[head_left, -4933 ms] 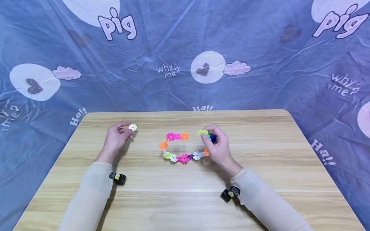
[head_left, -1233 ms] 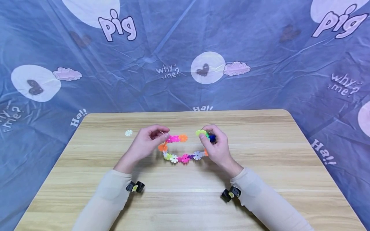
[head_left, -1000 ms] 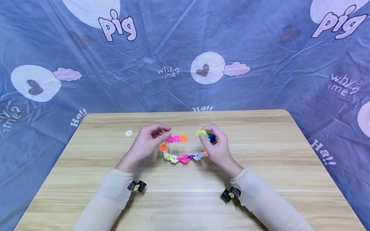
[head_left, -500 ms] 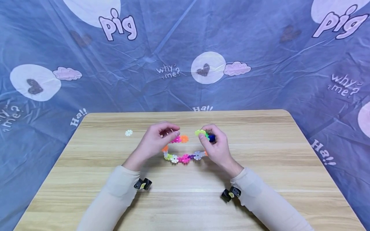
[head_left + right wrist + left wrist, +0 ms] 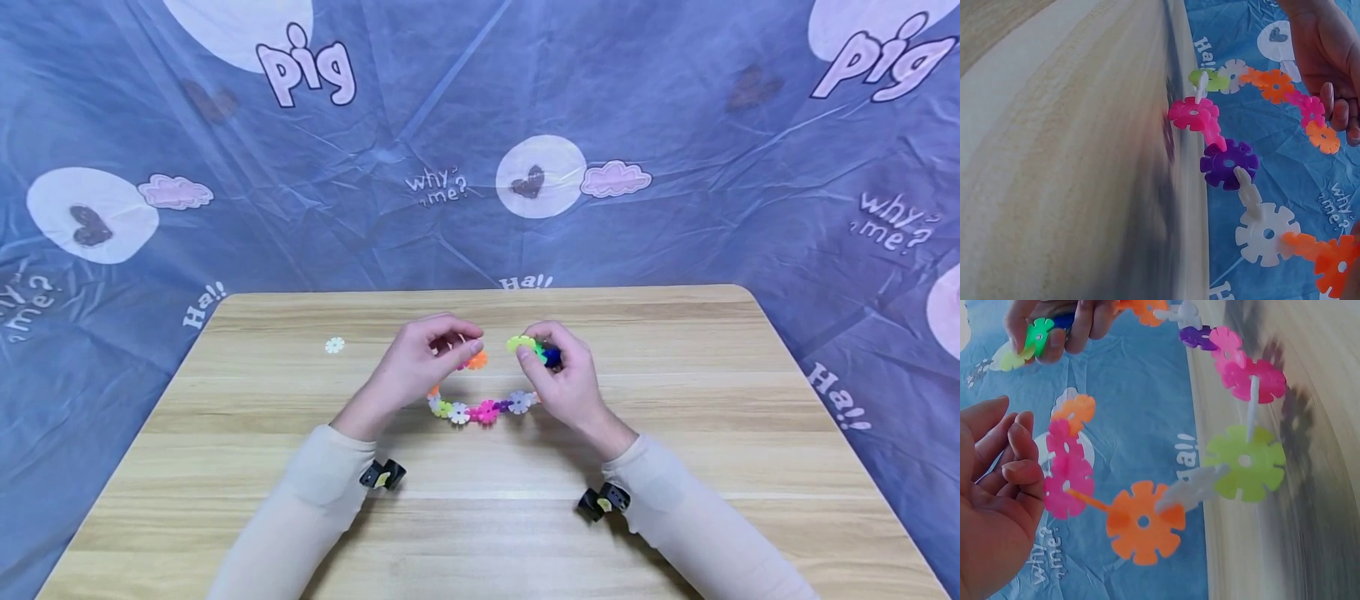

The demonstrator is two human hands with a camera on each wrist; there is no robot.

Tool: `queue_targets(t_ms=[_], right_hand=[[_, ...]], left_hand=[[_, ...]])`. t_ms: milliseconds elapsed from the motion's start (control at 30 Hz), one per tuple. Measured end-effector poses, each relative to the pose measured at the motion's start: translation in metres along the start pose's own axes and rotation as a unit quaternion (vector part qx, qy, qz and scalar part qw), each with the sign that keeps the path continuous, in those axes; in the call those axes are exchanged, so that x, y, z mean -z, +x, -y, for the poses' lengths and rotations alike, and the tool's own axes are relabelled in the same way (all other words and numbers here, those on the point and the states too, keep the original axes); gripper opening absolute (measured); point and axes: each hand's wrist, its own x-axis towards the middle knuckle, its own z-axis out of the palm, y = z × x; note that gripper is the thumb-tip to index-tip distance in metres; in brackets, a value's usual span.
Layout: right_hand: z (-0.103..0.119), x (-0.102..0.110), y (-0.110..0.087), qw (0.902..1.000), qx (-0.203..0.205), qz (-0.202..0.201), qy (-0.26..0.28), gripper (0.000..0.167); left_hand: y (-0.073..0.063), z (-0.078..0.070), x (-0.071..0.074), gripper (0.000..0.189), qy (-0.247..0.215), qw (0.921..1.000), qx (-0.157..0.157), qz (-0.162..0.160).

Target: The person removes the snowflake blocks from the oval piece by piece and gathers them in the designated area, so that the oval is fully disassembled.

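A chain of notched plastic snowflake discs point(image 5: 487, 412) in many colours curves in an open loop above the table between the hands. My right hand point(image 5: 567, 372) pinches one end, holding a yellow-green disc point(image 5: 519, 343) and green and blue discs beside it point(image 5: 1039, 337). My left hand point(image 5: 420, 360) is at the other end, its fingers loosely curled next to the pink discs point(image 5: 1069, 486) and the orange end disc point(image 5: 1322, 137). No grip on them shows; whether its fingertips touch them is hard to tell. A gap separates the two ends.
A single pale snowflake disc point(image 5: 334, 344) lies at the left of the wooden table point(image 5: 480, 517). Behind the table hangs a blue printed cloth point(image 5: 480, 233).
Earlier my left hand held the pale disc; it then lay on the table. That hand has moved right along the chain, whose near side shifts slightly right. The right hand barely moves.
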Motion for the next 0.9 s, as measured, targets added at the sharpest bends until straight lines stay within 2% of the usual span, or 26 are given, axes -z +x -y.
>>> queue_targets(t_ms=[267, 567, 900], right_hand=[[0.003, 0.001, 0.003, 0.9998, 0.004, 0.01, -0.014, 0.012], [0.017, 0.002, 0.009, 0.9989, 0.013, 0.025, -0.038, 0.012], [0.01, 0.006, 0.008, 0.9974, 0.002, 0.047, -0.055, 0.01]], left_hand=[[0.004, -0.005, -0.009, 0.014, -0.015, 0.9995, -0.028, 0.005], [0.008, -0.008, -0.017, 0.01, -0.022, 0.9972, -0.071, 0.01], [0.008, -0.01, -0.02, 0.006, -0.009, 0.995, -0.1, 0.004]])
